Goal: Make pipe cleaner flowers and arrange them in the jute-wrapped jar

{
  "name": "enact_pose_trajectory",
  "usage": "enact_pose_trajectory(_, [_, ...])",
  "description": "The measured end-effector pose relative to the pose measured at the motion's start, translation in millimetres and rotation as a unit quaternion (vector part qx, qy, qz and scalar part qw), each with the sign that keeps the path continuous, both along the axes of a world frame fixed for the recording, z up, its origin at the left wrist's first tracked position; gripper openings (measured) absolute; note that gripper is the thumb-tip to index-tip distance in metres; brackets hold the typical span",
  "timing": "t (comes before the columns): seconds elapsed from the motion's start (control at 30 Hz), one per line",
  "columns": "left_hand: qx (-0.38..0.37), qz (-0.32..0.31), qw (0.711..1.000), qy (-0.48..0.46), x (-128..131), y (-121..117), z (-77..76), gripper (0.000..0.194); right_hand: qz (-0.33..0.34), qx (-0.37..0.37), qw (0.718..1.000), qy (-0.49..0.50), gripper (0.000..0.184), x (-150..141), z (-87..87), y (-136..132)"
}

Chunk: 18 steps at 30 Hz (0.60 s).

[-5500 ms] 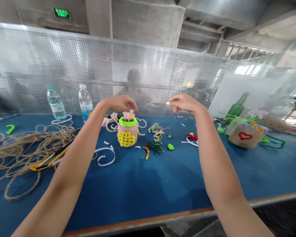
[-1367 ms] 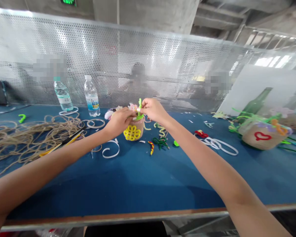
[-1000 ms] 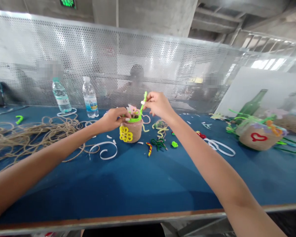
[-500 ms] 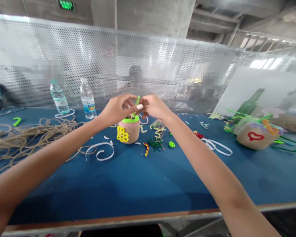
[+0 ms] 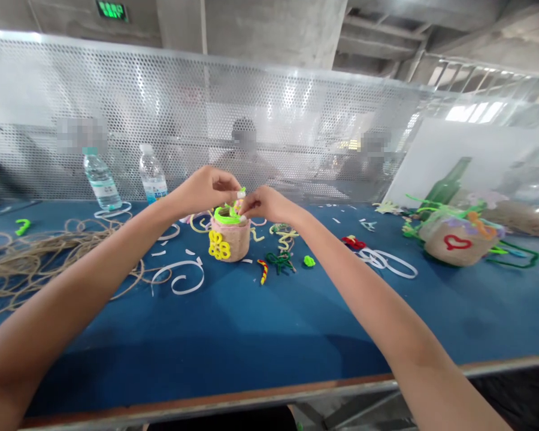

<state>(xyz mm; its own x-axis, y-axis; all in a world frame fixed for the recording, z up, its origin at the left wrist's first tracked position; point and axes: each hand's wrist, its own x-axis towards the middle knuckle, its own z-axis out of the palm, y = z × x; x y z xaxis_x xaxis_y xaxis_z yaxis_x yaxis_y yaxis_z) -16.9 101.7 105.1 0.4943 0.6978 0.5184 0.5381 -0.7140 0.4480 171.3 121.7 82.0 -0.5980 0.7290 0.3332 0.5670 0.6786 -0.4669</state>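
Observation:
A small tan pot (image 5: 239, 240) stands on the blue table, with a yellow pipe-cleaner flower (image 5: 218, 246) on its side and a bright green fuzzy rim (image 5: 228, 219) on top. Above the rim, my left hand (image 5: 209, 188) pinches the upper end of a bright green pipe cleaner (image 5: 236, 211). My right hand (image 5: 272, 205) has its fingertips closed on the same pipe cleaner lower down, close to the right side of the rim. Fingers partly hide the pipe cleaner, and where it joins the rim cannot be made out.
Tangled twine (image 5: 72, 251) spreads at left, with two water bottles (image 5: 102, 182) behind. White strips (image 5: 179, 278), a red-and-yellow twisted piece (image 5: 263, 272) and dark green pipe cleaners (image 5: 281, 261) lie around the pot. At right stand a heart-marked pot (image 5: 458, 242) and a green bottle (image 5: 449, 182).
Both hands have come down slightly towards the pot. The green pipe cleaner, upright before, is now lower and bent near the rim. The view has shifted slightly.

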Motion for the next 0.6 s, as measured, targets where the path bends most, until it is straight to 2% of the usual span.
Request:
enact_pose_trajectory(0.17, [-0.006, 0.020, 0.998, 0.055, -6, -5, 7.5, 0.020, -0.011, 0.030, 0.999, -0.026, 0.014, -5, 1.0, -8])
enact_pose_trajectory(0.23, [-0.009, 0.025, 0.998, 0.054, -8, -4, 8.7, 0.020, -0.007, 0.047, 0.998, -0.048, 0.015, -5, 4.7, -14])
enact_pose_trajectory(0.33, [-0.029, 0.015, 0.998, 0.047, -10, -2, 8.5, 0.020, -0.004, 0.030, 0.998, -0.062, 0.018, -5, 8.1, -19])
enact_pose_trajectory(0.6, [-0.061, 0.025, 0.998, -0.003, -7, 2, 0.6, 0.015, -0.009, 0.048, 0.997, -0.058, 0.012, -9, 2.5, -16])
